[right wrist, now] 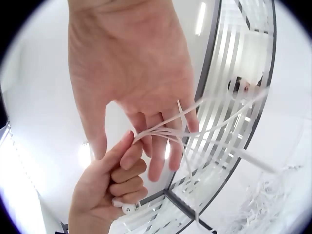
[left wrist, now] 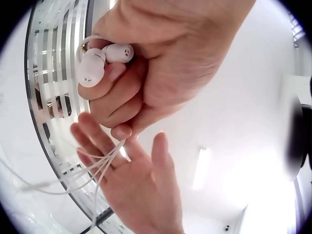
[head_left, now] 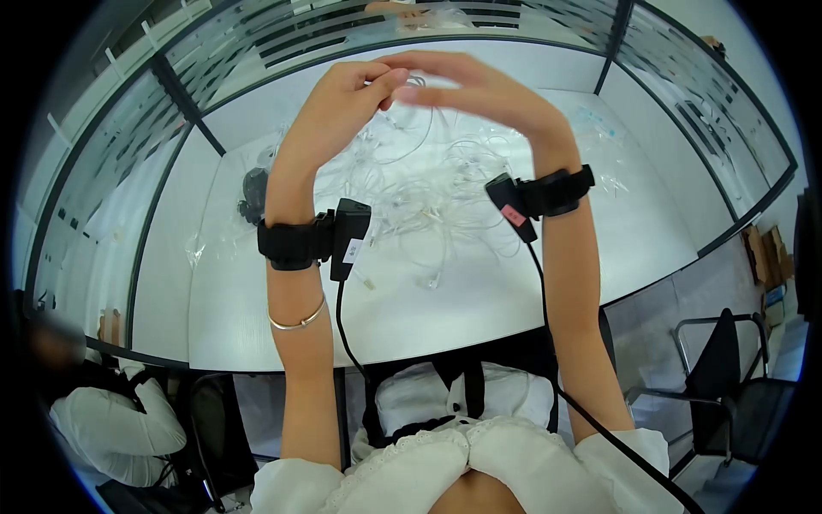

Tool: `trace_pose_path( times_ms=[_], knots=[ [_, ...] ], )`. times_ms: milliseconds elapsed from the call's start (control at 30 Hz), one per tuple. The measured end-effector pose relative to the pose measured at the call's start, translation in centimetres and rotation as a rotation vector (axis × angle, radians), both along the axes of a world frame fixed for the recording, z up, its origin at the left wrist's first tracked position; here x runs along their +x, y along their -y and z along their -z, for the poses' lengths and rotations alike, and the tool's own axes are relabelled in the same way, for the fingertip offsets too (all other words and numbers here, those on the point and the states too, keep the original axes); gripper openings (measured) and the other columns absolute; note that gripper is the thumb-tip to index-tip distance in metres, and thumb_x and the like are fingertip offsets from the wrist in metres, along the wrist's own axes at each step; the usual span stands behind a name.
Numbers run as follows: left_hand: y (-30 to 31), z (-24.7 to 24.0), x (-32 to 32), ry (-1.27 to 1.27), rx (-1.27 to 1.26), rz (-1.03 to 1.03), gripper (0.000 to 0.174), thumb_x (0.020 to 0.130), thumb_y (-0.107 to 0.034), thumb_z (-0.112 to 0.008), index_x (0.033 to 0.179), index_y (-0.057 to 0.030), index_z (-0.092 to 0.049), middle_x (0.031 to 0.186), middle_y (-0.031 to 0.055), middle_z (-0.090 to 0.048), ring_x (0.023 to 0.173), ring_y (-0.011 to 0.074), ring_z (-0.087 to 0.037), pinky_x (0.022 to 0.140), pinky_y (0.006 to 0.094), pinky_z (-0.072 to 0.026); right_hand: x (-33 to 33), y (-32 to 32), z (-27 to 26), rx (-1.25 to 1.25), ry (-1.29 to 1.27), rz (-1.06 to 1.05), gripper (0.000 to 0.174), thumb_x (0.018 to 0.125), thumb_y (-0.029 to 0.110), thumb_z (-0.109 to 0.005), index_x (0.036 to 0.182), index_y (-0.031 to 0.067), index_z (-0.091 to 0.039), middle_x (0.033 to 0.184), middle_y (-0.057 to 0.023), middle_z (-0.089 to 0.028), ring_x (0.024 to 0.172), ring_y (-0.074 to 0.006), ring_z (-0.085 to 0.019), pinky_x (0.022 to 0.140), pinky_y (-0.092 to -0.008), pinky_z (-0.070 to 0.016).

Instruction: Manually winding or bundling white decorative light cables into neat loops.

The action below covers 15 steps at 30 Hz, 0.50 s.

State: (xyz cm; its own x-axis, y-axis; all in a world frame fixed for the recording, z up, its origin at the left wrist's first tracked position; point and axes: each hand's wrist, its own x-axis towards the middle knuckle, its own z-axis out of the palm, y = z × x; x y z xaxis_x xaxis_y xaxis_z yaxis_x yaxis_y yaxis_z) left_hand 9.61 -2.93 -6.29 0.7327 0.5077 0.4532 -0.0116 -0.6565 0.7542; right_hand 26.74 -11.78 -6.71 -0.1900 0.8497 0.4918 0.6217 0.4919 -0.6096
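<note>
White earphones sit in the curled fingers of my left hand, both earbuds showing at the thumb side in the left wrist view. Their white cable comes out between thumb and index fingertip in several loose strands. My right hand faces the strands with its fingers extended and spread, the cable passing across them; whether it touches them I cannot tell. In the head view the left hand and right hand meet above the far part of the table.
Many white cables in clear bags lie spread over the white table. A black bundle is at the left. Glass partitions edge the table. Another person sits at lower left, and a black chair stands at right.
</note>
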Motion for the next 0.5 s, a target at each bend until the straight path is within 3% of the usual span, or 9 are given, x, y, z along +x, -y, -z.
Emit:
trace_pose_path(
  times_ms=[33, 133, 167, 300, 400, 500],
  knots=[
    [0.5, -0.3, 0.0, 0.027, -0.033, 0.007, 0.038, 0.089, -0.032, -0.054, 0.066, -0.0019, -0.052, 0.054, -0.0045, -0.040, 0.050, 0.0051, -0.031, 0.047, 0.0233, -0.0257, -1.0, -0.2, 0.2, 0.051, -0.047, -0.107, 0.048, 0.088, 0.041, -0.056, 0.121, 0.0056, -0.056, 0.101, -0.0086, -0.064, 0.095, -0.0139, -0.058, 0.088, -0.0284, -0.0417],
    [-0.3, -1.2, -1.2, -0.084, -0.085, -0.001, 0.036, 0.089, -0.033, -0.055, 0.065, -0.0057, -0.054, 0.050, -0.0067, -0.038, 0.046, 0.0030, -0.028, 0.043, 0.0221, -0.0219, 0.1, -0.8, 0.0, -0.265, -0.009, -0.037, 0.040, 0.089, 0.039, -0.055, 0.108, 0.0041, -0.063, 0.065, 0.0010, -0.057, 0.067, -0.0079, -0.055, 0.071, -0.0241, -0.0433],
    [-0.2, -1.1, -1.4, -0.047, -0.078, -0.058, 0.034, 0.092, -0.033, -0.054, 0.067, -0.0087, -0.050, 0.051, -0.0108, -0.030, 0.044, -0.0002, -0.021, 0.041, 0.0210, -0.0136, 0.1, -0.8, 0.5, -0.233, -0.195, -0.165, 0.034, 0.089, 0.037, -0.055, 0.089, 0.0040, -0.066, 0.054, 0.0078, -0.043, 0.053, -0.0032, -0.039, 0.056, -0.0209, -0.0389],
    [-1.4, -1.4, -2.8, -0.007, -0.102, -0.076, 0.035, 0.092, -0.033, -0.055, 0.066, -0.0093, -0.049, 0.050, -0.0115, -0.026, 0.043, 0.0000, -0.018, 0.041, 0.0214, -0.0119, 1.9, 0.5, 0.4, -0.296, -0.264, -0.151, 0.040, 0.095, 0.038, -0.043, 0.075, 0.0063, -0.056, 0.050, 0.0090, -0.026, 0.044, -0.0025, -0.026, 0.047, -0.0217, -0.0382],
    [-1.9, -1.7, -4.0, 0.044, -0.123, -0.086, 0.035, 0.092, -0.032, -0.054, 0.067, -0.0093, -0.048, 0.051, -0.0116, -0.024, 0.044, 0.0002, -0.016, 0.041, 0.0217, -0.0110, 2.5, 0.8, 0.4, -0.298, -0.270, -0.146, 0.041, 0.096, 0.040, -0.042, 0.075, 0.0067, -0.056, 0.049, 0.0093, -0.026, 0.044, -0.0027, -0.027, 0.046, -0.0212, -0.0380],
    [-2.3, -2.0, -4.7, 0.029, -0.104, -0.073, 0.038, 0.089, -0.037, -0.057, 0.064, -0.0088, -0.050, 0.048, -0.0108, -0.027, 0.044, 0.0011, -0.018, 0.041, 0.0217, -0.0120, 2.9, 1.0, 0.3, -0.310, -0.253, -0.108, 0.043, 0.095, 0.041, -0.043, 0.081, 0.0044, -0.061, 0.050, 0.0093, -0.024, 0.044, -0.0027, -0.026, 0.044, -0.0205, -0.0326]
  ],
)
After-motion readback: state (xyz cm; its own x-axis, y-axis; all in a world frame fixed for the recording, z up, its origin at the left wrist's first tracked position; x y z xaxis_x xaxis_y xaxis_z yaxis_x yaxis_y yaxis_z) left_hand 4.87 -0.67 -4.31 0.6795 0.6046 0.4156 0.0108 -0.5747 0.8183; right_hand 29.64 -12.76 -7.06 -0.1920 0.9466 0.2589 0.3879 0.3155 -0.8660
